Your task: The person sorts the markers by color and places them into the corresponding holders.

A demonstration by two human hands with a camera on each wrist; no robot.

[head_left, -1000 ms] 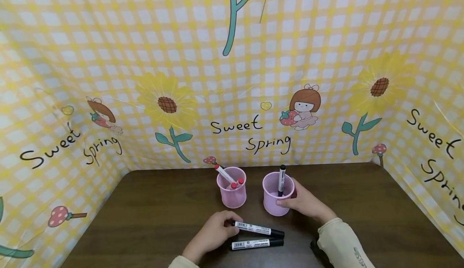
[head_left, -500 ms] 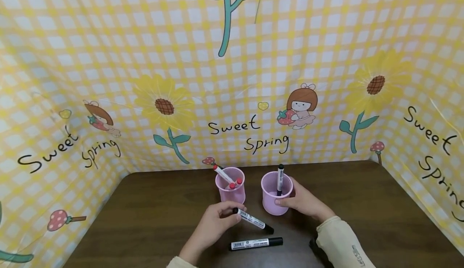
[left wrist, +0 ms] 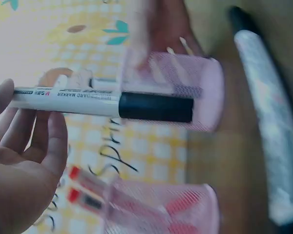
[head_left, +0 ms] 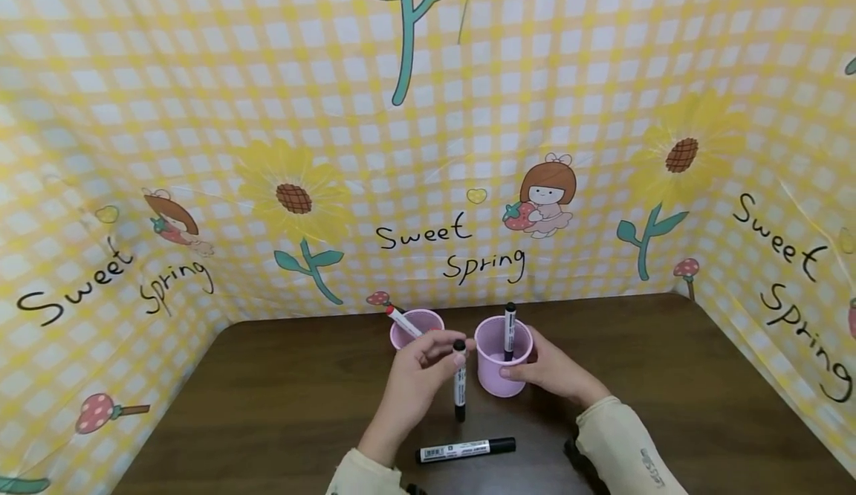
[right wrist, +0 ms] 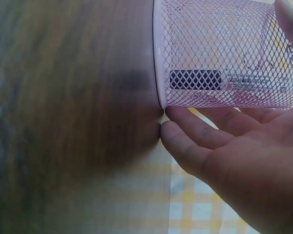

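My left hand pinches a black-capped whiteboard marker near its top end. The marker hangs upright above the table, just left of the right-hand pink mesh pen cup. My right hand grips that cup from its right side, thumb at the front and fingers along the mesh, as the right wrist view shows. One black-capped marker stands inside it. Another black marker lies on the table nearer to me. Behind my left hand is a second pink pen cup, partly hidden, with several red-capped markers.
The dark wooden table carries both cups. A yellow checked cloth with printed flowers and lettering hangs behind it and at both sides. A dark object lies below my right sleeve.
My left hand has lifted a marker off the table, moved it right and up toward the right-hand cup, and turned it from lying to upright. The right hand stays on its cup.
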